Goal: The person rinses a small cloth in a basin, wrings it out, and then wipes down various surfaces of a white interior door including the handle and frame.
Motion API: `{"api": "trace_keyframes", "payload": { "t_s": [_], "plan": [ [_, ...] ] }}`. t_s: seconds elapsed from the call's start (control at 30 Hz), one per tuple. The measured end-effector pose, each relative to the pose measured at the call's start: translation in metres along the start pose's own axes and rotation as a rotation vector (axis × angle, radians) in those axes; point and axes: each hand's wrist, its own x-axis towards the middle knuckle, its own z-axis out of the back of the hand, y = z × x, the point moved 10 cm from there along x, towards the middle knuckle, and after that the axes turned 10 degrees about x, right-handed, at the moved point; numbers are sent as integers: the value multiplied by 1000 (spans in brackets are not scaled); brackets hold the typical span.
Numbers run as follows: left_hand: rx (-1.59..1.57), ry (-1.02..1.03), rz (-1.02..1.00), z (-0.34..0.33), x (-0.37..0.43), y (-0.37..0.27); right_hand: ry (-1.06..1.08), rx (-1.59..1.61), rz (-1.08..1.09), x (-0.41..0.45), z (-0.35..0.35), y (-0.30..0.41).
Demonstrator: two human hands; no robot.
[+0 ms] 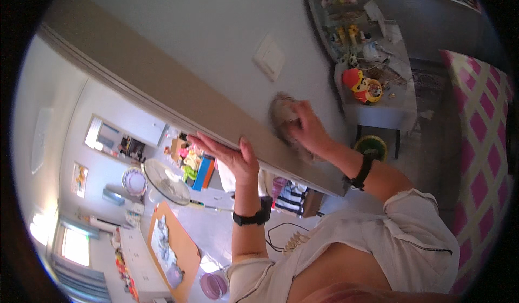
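My right hand [311, 131] grips a crumpled grey-brown cloth [279, 114], blurred as if in motion. The cloth lies against the pale wall [202, 35], where it meets the beige door frame [162, 90]. Close by on the wall is a white light switch [270, 57]. My left hand [231, 159] holds nothing; its palm lies along the edge of the door frame, thumb apart from the fingers. Each wrist wears a black band.
Right of the wall stands a dressing table [381, 118] with a mirror, figurines and a red-yellow toy [363, 86]. A pink-checked bed cover [480, 148] lies further right. Through the doorway are an electric fan [166, 181], an orange-brown table [184, 242] and a purple basin [213, 285].
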Motion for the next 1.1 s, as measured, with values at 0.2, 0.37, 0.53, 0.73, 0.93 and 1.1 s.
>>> {"api": "trace_keyframes", "payload": {
  "t_s": [0.2, 0.37, 0.53, 0.73, 0.93, 1.1],
  "plan": [
    [-13, -13, 27, 2, 0, -4, 74, -171, 480, 48, -21, 144],
    [84, -6, 59, 0, -4, 7, 75, -493, 484, 83, -14, 163],
    [110, -21, 50, 4, 2, -1, -23, -588, 577, 126, 17, 170],
    [98, -42, 71, 7, -5, 4, -82, -558, 446, 176, 54, 131],
    [125, -40, 34, 0, -4, 0, -164, -434, 296, 205, 85, 113],
    [136, -26, 52, 1, -7, 6, 134, -200, 692, 137, 0, 227]
  ]
}}
